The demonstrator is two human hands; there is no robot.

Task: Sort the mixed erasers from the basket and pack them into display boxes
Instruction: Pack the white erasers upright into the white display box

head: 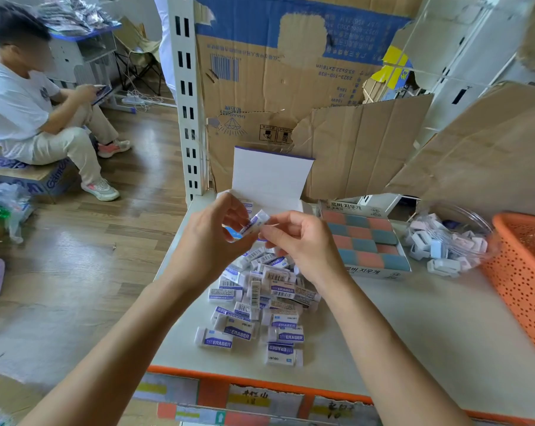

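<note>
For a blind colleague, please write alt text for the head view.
The left hand and right hand pinch one purple-and-white eraser above a pile of similar erasers on a table. Behind stands an open display box; right of it, a box of pink-and-blue erasers and an orange basket.

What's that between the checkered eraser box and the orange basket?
A heap of small pale erasers, partly inside a clear container; head view shows it.
</note>
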